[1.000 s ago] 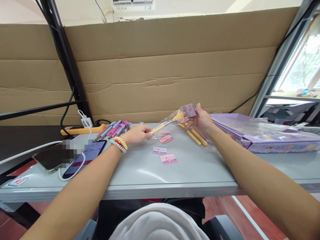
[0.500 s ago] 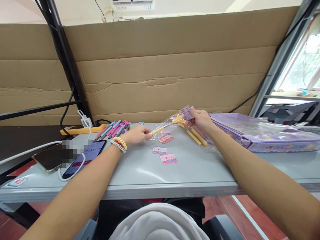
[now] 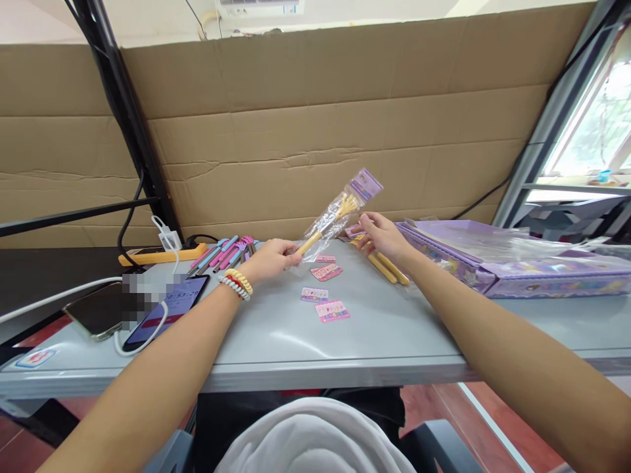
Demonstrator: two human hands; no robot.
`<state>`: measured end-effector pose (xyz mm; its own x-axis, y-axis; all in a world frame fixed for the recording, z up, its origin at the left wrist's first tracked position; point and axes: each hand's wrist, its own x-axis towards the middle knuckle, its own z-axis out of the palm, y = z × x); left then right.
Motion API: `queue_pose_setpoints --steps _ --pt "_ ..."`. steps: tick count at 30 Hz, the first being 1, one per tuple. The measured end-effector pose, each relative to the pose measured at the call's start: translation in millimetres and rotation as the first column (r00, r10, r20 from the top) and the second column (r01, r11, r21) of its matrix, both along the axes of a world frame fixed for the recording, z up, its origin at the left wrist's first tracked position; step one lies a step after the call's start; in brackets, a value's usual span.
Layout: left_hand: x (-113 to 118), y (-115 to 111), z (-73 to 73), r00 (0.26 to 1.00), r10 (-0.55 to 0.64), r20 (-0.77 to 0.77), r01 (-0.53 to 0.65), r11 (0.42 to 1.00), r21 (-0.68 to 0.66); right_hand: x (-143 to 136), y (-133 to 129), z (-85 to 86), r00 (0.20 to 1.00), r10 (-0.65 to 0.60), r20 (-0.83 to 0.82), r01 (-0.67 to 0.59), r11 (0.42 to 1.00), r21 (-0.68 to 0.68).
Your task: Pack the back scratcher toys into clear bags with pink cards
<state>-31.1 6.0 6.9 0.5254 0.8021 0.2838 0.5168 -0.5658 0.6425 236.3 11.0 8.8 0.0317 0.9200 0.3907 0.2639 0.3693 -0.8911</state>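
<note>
The lower end of a yellow-handled back scratcher in a clear bag (image 3: pixel 329 220) is pinched in my left hand (image 3: pixel 276 261); its purple header card tilts up to the right. My right hand (image 3: pixel 387 238) is just below and right of that bag, fingers apart, over other bagged yellow sticks (image 3: pixel 389 268) on the grey table (image 3: pixel 276 328). Small pink and purple cards (image 3: pixel 332 311) lie between my hands. Pink, blue and purple sticks (image 3: pixel 224 255) rest beyond my left wrist.
At the right sits a purple box (image 3: pixel 552 279) with clear plastic bags on it. To the left are two phones (image 3: pixel 170 309), white cables and a yellow power strip (image 3: pixel 162 255). A cardboard sheet (image 3: pixel 335 131) stands behind the table.
My right hand has let go of the header card. The bagged yellow back scratcher has swung upward in my left hand, its card end now higher.
</note>
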Motion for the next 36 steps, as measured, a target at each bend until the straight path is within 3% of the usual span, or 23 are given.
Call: queue_pose_setpoints --steps 3,6,8,11,14,16,23,28,33,36 --pt "1 1 -0.1 0.984 -0.009 0.178 0.027 0.995 -0.097 1 1 -4.8 0.985 -0.027 0.17 0.016 0.998 0.068" --pt "2 -2 0.8 0.957 -0.013 0.288 0.074 0.977 -0.201 -5 -1 -9.4 0.892 -0.056 0.449 -0.04 0.978 0.203" --pt "5 -5 0.9 0.94 0.018 0.34 0.079 0.96 -0.27 -16 -7 -11.7 0.808 -0.033 0.588 -0.138 0.96 0.244" --pt "10 -8 -0.8 0.918 0.061 0.392 0.074 0.944 -0.321 -39 -21 -15.4 0.718 0.096 0.69 -0.327 0.921 0.211" --pt "15 -9 -4.0 0.897 0.062 0.437 0.096 0.939 -0.331 -60 -32 -21.5 0.609 0.191 0.77 -0.507 0.84 0.193" --pt "17 -9 -5.7 0.879 0.063 0.473 0.122 0.929 -0.349 -67 -34 -25.9 0.576 0.178 0.798 -0.551 0.805 0.219" --pt "20 -13 -4.8 0.807 0.08 0.585 0.211 0.886 -0.413 -67 -27 -27.6 0.758 0.128 0.64 -0.44 0.824 0.357" --pt "21 -11 -7.8 0.834 0.026 0.551 0.247 0.876 -0.415 -71 -29 -27.4 0.756 0.127 0.642 -0.466 0.793 0.392" --pt "21 -10 -8.7 0.874 0.003 0.485 0.211 0.898 -0.386 -75 -30 -28.8 0.782 0.098 0.615 -0.398 0.838 0.373" --pt "22 -12 -6.8 0.89 -0.021 0.455 0.21 0.906 -0.367 -75 -30 -27.9 0.778 0.018 0.628 -0.353 0.839 0.414"
